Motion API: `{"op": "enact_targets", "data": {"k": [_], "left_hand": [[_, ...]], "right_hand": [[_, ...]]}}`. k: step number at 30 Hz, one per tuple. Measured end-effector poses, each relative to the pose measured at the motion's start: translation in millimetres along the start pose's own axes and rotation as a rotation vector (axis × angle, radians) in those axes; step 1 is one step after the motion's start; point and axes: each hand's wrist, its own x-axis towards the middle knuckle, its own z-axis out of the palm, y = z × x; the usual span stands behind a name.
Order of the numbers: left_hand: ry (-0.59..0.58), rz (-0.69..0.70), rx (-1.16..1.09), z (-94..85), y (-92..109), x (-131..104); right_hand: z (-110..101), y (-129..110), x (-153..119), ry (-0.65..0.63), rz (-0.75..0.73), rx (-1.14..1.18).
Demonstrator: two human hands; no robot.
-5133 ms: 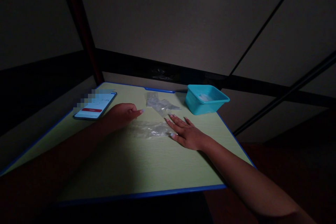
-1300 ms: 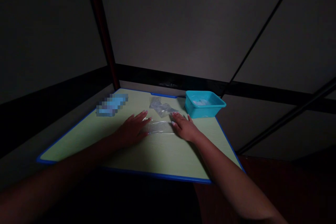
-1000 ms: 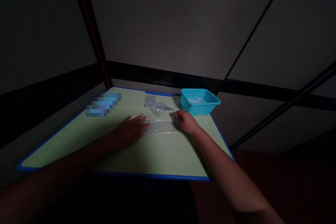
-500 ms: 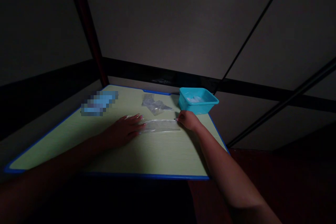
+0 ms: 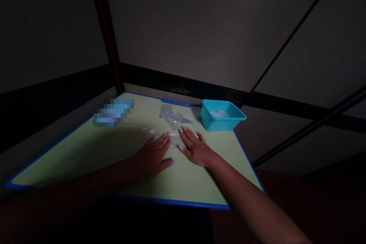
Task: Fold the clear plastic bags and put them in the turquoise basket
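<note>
A clear plastic bag [image 5: 149,133] lies flat on the pale table, largely covered by my two hands. My left hand [image 5: 154,155] rests palm down on its near left part, fingers stretched out and thumb pointing right. To the right, my right hand [image 5: 194,146] is also laid flat on the bag, its fingers pointing away from me and slightly spread. Neither hand grips anything. Just beyond my fingertips are crumpled clear plastic bags [image 5: 171,115]; how many there are I cannot tell.
A turquoise plastic basin [image 5: 221,122] with whitish contents [image 5: 219,113] stands at the table's back right corner. On the left side lies a blurred-out bluish object [image 5: 113,113]. The table [image 5: 200,188] has a blue edge, with wall panels [image 5: 183,26] close behind it.
My right hand has let go of the bag's right end, opened and moved left to lie flat. My left hand has shifted right and nearer to me. The view has turned slightly.
</note>
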Motion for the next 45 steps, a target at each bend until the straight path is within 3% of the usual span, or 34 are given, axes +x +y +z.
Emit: {"op": "enact_targets", "data": {"k": [7, 12, 17, 22, 29, 36, 41, 45], "left_hand": [[0.06, -0.153, 0.012, 0.4, -11.9, -11.6], [0.034, -0.302, 0.058, -16.2, -43.9, -13.1], [0.243, -0.208, -0.001, -34.6, -90.5, 13.6], [0.436, -0.024, -0.191, -24.7, -114.6, 35.3], [0.391, -0.042, -0.274, -11.3, -115.9, 30.4], [0.321, -0.037, -0.272, -15.2, -108.5, 27.8], [0.339, -0.018, -0.369, -17.4, -107.6, 26.7], [0.319, -0.017, -0.433, -17.9, -108.3, 25.9]], "right_hand": [[-4.5, -0.4, -1.4, -0.072, 0.085, -0.04], [-4.1, -0.6, -1.7, -0.093, 0.097, -0.049], [-4.4, 1.6, -2.1, -0.06, 0.077, -0.054], [-7.3, 4.5, -2.6, 0.078, 0.023, -0.071], [-6.6, 1.0, 0.9, 0.115, -0.083, -0.069], [-10.2, -31.6, 10.0, 0.03, -0.256, -0.09], [-9.7, -50.8, 26.1, 0.172, -0.337, -0.059], [-1.4, -51.4, 33.8, 0.27, -0.357, -0.027]]}}
